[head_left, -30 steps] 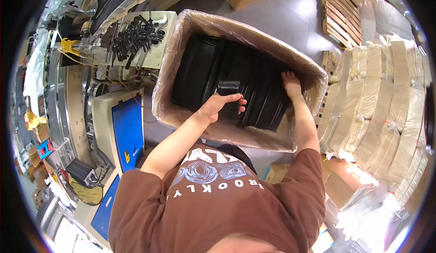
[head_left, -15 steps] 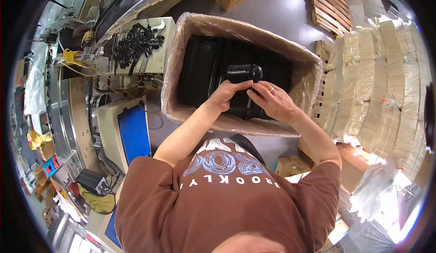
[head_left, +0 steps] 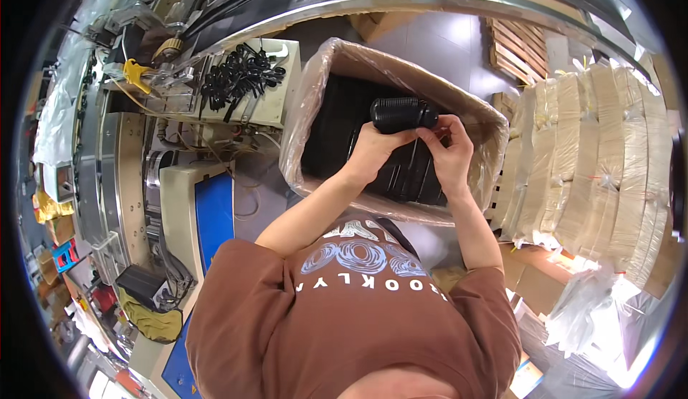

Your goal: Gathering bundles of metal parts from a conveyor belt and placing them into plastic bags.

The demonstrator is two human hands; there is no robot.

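Above a lined cardboard box (head_left: 302,123), my left hand (head_left: 373,154) is closed around a black ribbed, bellows-like part (head_left: 398,114). The part lies sideways, its narrower collared end pointing right. My right hand (head_left: 453,154) pinches at that end, thumb against the collar and fingers curled. Whether a small separate piece sits between these fingertips is too fine to make out. Under both hands, shiny black pieces (head_left: 333,123) fill the inside of the box; their shapes run together in the dark.
At the left, a pile of black handled pieces (head_left: 240,78) lies on a beige machine top (head_left: 276,105), near a yellow air gun (head_left: 135,75). Wrapped cardboard stacks (head_left: 573,155) stand right. A metal rail (head_left: 430,1) crosses beyond the box; a wooden pallet (head_left: 517,49) lies farther off.
The ribbed part has turned slightly and moved right in the view, its end now angled down. My right hand has rotated more upright, its fingers curling at the end. The whole view has shifted.
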